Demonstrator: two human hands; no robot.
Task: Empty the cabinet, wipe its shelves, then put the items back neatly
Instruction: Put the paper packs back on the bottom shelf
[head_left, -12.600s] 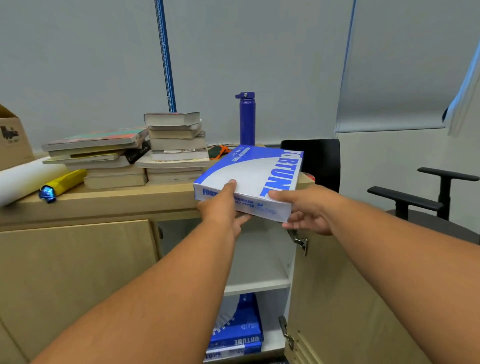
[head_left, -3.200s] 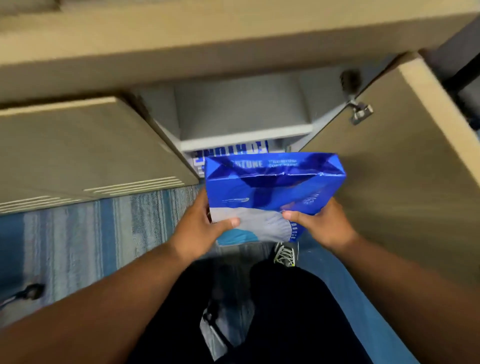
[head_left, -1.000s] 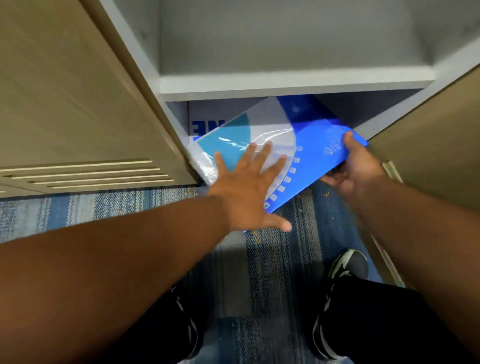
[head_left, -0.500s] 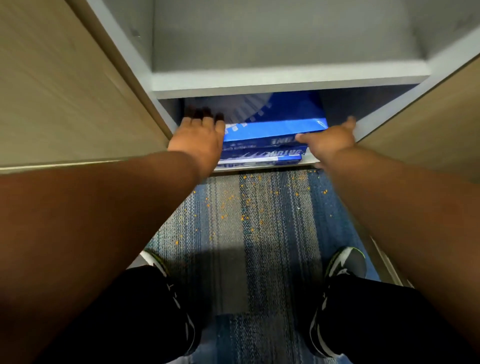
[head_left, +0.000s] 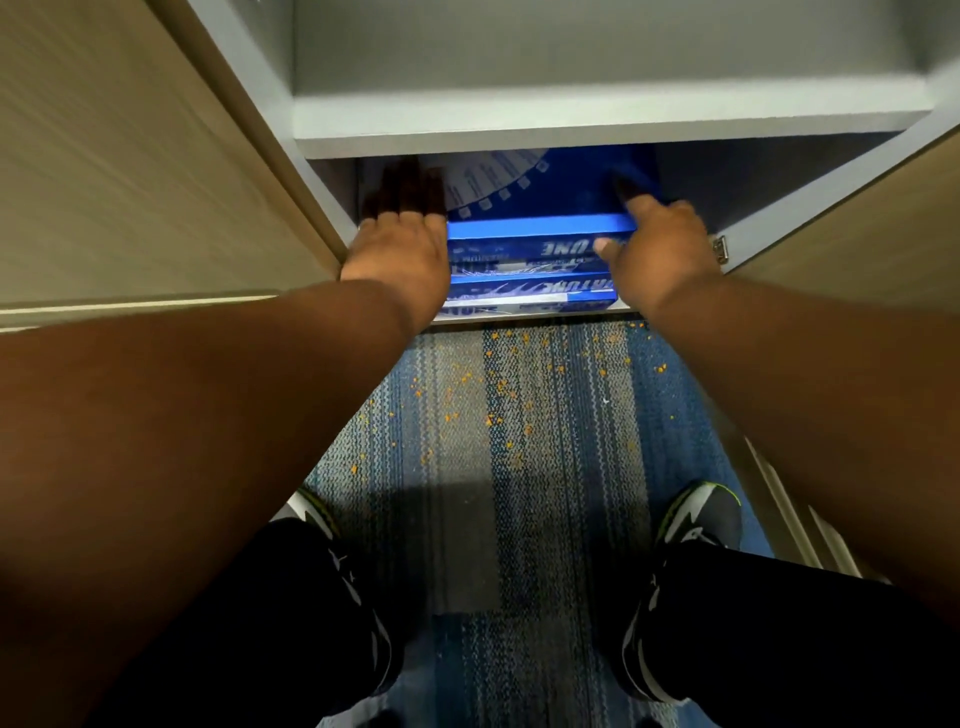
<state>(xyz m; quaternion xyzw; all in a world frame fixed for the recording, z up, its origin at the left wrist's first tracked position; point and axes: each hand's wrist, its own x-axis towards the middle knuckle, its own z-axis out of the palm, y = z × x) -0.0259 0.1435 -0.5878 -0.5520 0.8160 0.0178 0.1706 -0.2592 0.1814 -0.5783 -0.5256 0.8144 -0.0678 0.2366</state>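
Ream (head_left: 540, 208) pushed deeper than half a second ago, now on the stack (head_left: 530, 291) in the cabinet (head_left: 571, 130) bottom bay. Left hand (head_left: 400, 249) lies flat on top, fingers straight. Right hand (head_left: 660, 244) presses the front-right corner without gripping, probably squaring edges.

**Cabinet shelves and the floor in front**

At upper centre, the bottom shelf (head_left: 597, 310) carries a stack of blue paper reams (head_left: 535, 260), lying flat with printed ends facing out. A grey upper shelf (head_left: 571, 130) runs across just above them. Below, striped blue-grey carpet (head_left: 519, 519) bears scattered orange specks (head_left: 452, 395) and two shoes (head_left: 701, 514).
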